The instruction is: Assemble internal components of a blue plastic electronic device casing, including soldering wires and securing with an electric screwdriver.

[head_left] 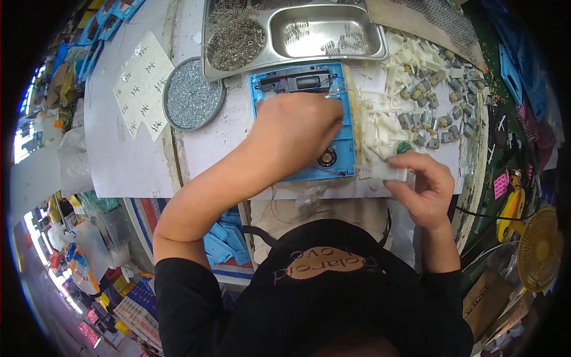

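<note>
My left hand [300,125] reaches over a blue plastic casing [342,159] and covers its middle. Its fingers are curled together; whatever they grip is hidden beneath the hand. Inside the casing, a black motor unit [306,82] with thin wires sits along the far side, and a small round speaker [326,157] shows near the front. To the right of the casing, my right hand [427,187] pinches a white plastic part [389,172] between thumb and fingers, smeared by motion. Just beyond that part lies a small green round piece [403,146].
Loose white plastic parts [380,128] and small grey motors [425,119] are heaped to the right. A metal tray [375,56] with springs stands at the back. Left of the casing are a round dish [223,95] of screws and a marked sheet [140,89].
</note>
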The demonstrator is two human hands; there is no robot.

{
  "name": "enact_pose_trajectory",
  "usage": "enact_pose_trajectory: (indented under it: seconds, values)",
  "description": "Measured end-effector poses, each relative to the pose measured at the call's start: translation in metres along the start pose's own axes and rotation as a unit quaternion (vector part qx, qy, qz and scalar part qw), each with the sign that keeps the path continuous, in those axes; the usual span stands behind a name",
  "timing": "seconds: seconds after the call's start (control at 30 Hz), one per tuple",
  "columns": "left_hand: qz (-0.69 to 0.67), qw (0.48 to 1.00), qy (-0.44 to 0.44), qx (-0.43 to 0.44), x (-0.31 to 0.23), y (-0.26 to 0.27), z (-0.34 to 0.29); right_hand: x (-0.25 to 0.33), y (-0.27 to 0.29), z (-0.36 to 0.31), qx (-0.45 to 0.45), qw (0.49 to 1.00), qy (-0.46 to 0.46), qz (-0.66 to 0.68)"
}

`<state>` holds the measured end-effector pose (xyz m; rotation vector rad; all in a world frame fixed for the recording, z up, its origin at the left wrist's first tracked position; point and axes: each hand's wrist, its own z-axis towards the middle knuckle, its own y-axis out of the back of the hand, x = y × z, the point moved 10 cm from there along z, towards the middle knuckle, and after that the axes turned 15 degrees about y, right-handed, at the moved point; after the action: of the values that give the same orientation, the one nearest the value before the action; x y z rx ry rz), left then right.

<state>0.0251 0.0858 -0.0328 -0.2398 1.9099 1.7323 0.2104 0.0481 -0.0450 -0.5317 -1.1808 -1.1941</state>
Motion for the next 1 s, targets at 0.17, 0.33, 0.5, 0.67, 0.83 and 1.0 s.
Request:
enact_pose_trajectory:
  seconds: [0.17,0.33,0.5,0.67,0.83,1.0]
  values:
    - [-0.223,0.965,0.094,-0.097,0.046,0.024,-0.025,0.013,-0.019,0.048,0.042,0.976,0.121,-0.175]
    - [-0.272,0.942,0.115,-0.162,0.058,0.012,-0.042,0.019,-0.044,0.068,0.134,0.942,0.172,-0.256]
    - [-0.296,0.933,0.112,-0.169,0.062,0.007,-0.043,0.026,-0.06,0.079,0.178,0.926,0.218,-0.251]
    - [-0.3,0.934,0.109,-0.162,0.061,0.008,-0.043,-0.005,-0.057,0.074,0.164,0.96,0.17,-0.148]
    - [-0.311,0.932,0.108,-0.156,0.063,0.007,-0.043,-0.018,-0.062,0.068,0.154,0.963,0.18,-0.128]
    - [-0.308,0.932,0.11,-0.154,0.063,0.007,-0.044,-0.002,-0.08,0.074,0.211,0.933,0.19,-0.22]
